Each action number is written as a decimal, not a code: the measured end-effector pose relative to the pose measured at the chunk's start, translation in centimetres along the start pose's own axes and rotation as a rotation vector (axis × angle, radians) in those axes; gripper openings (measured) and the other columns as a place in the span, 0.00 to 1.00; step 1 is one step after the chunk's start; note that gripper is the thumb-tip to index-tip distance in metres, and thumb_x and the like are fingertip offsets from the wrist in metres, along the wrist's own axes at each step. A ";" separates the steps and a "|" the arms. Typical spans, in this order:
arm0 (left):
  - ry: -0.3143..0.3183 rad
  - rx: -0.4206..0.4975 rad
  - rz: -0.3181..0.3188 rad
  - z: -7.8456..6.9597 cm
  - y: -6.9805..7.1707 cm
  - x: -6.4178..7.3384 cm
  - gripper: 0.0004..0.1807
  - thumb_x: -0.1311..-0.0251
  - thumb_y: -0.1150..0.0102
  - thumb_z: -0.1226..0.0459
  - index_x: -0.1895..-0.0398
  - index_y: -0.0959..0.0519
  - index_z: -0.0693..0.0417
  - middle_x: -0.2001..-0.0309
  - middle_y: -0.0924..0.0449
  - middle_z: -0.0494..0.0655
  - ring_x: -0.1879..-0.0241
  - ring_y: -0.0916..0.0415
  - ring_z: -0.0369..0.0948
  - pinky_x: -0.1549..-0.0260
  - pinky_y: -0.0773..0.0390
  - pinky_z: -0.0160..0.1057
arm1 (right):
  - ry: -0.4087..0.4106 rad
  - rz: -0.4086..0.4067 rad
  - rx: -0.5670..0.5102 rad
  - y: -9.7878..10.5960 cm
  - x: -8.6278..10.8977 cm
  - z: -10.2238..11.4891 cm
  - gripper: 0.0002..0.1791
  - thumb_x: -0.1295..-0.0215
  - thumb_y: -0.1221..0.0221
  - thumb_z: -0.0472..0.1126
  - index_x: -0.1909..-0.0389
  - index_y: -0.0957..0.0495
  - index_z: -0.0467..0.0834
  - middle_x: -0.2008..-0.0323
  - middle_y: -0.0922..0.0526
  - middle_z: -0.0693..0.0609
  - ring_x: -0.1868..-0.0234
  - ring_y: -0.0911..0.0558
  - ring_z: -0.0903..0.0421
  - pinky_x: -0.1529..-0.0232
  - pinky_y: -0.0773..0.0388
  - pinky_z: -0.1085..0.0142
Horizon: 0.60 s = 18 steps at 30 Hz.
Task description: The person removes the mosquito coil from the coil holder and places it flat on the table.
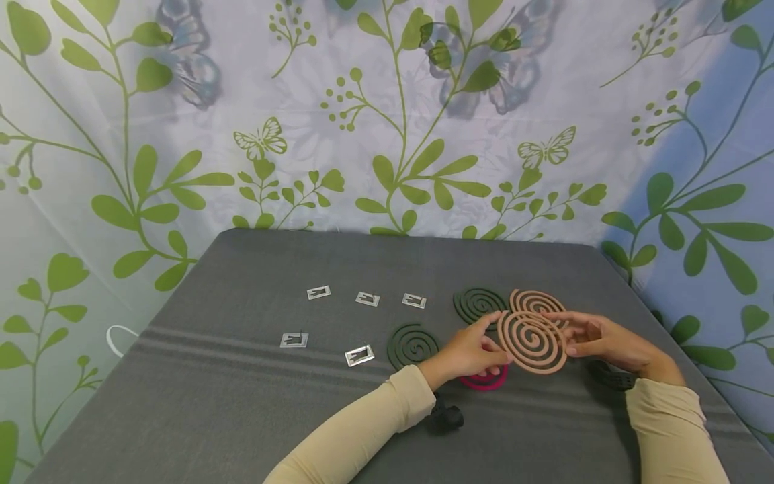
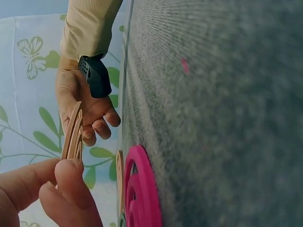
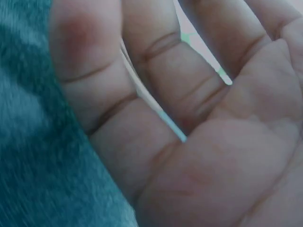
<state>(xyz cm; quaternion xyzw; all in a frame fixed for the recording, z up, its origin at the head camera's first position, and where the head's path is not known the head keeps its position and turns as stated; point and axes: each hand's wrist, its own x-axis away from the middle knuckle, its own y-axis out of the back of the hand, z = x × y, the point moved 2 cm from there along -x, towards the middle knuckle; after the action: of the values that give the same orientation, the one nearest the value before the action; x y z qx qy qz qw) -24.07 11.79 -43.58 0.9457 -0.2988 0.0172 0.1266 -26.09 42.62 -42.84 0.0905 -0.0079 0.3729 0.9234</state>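
Between both hands a tan mosquito coil (image 1: 532, 341) is held up, tilted, above the table; the left wrist view shows the same coil (image 2: 73, 135) nearly edge-on. My left hand (image 1: 473, 349) pinches its left edge between thumb and finger. At its right edge my right hand (image 1: 595, 339) grips it with thumb and fingers. Under and around the hands lie a pink coil (image 1: 484, 382), partly hidden by the left hand, two dark green coils, one at the back (image 1: 480, 306) and one to the left (image 1: 414, 347), and another tan coil (image 1: 538, 299). The right wrist view shows mostly palm and fingers.
Several small metal coil stands lie left of the coils, among them one at the front (image 1: 359, 355) and one at the far left (image 1: 293, 340). A grey cloth covers the table (image 1: 211, 403). Leaf-patterned curtains (image 1: 387, 134) hang behind and beside it.
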 end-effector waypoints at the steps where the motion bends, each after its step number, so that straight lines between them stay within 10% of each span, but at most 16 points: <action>1: 0.007 0.006 0.007 0.0 -0.1 0.0 0.46 0.29 0.28 0.66 0.13 0.41 0.44 0.66 0.11 0.39 0.76 0.19 0.34 0.76 0.20 0.32 | -0.001 0.001 0.006 0.1 0.1 0.0 0.38 0.21 0.47 0.22 0.23 0.26 0.63 0.49 0.11 0.50 0.50 0.11 0.56 0.45 0.14 0.62; 18: 0.111 -0.014 0.065 -0.4 -1.3 -0.1 0.45 0.31 0.27 0.69 0.14 0.37 0.42 0.71 0.14 0.41 0.80 0.23 0.34 0.81 0.25 0.29 | -0.021 0.048 0.009 1.2 1.4 -0.8 0.37 0.22 0.46 0.21 0.28 0.22 0.65 0.52 0.09 0.51 0.53 0.11 0.59 0.49 0.15 0.66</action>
<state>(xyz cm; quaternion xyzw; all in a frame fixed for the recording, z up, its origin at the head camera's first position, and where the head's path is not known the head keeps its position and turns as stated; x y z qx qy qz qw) -23.34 12.97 -43.51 0.9322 -0.3221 0.0716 0.1489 -25.96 44.52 -43.31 0.0983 -0.0183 0.3939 0.9137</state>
